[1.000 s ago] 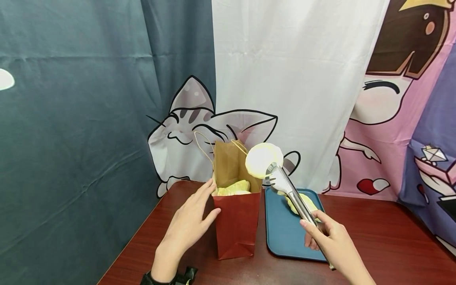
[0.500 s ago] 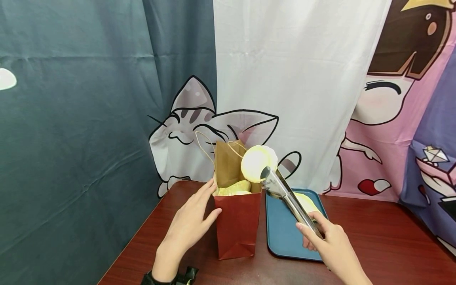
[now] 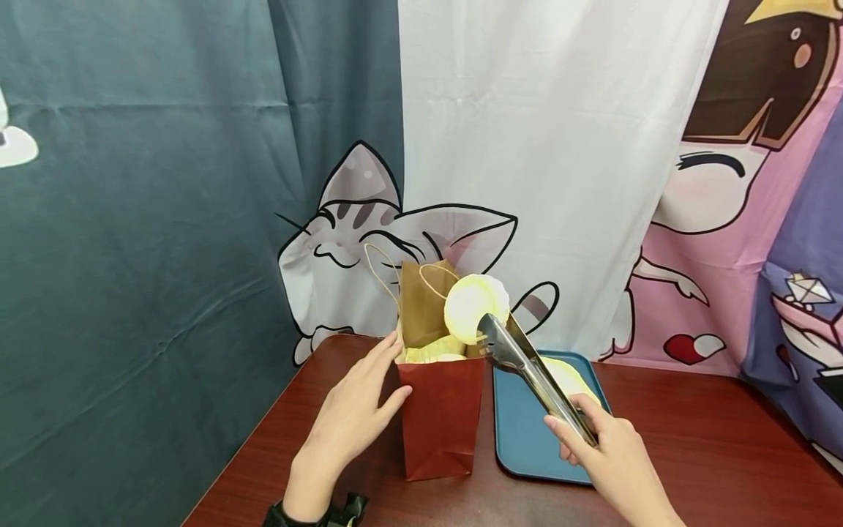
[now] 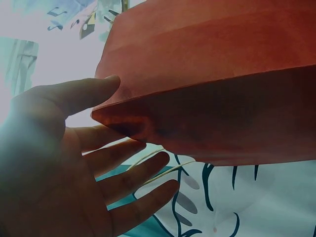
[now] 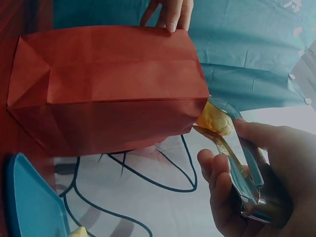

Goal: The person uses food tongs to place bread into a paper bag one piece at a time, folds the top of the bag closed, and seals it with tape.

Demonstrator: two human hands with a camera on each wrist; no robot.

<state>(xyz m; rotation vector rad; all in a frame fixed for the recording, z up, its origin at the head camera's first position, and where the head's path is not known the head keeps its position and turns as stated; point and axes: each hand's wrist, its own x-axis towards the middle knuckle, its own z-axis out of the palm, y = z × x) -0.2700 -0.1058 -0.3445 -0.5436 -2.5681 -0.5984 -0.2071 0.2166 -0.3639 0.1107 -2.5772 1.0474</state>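
A red paper bag (image 3: 440,421) with a brown inside and thin cord handles stands upright on the table. Fingers nearly straight, my left hand (image 3: 352,413) touches its left side; the left wrist view shows the thumb against the red paper (image 4: 197,54). My right hand (image 3: 609,454) grips metal tongs (image 3: 540,377). Between the tongs' ends is a round, pale yellow, bread-like piece (image 3: 470,300), partly washed out by light, over the right side of the bag's mouth. Another yellow piece (image 3: 431,351) shows inside the bag. The right wrist view has the held piece (image 5: 217,118) beside the bag's rim.
Right of the bag lies a blue tray (image 3: 523,446) bearing a pale yellow piece (image 3: 568,377), partly hidden by the tongs and right hand. The reddish-brown table (image 3: 698,439) meets a printed cloth backdrop (image 3: 553,132) behind.
The right hand has brought the tongs and the yellow piece slightly left and lower, towards the bag's mouth. The left hand stays at the bag's side.
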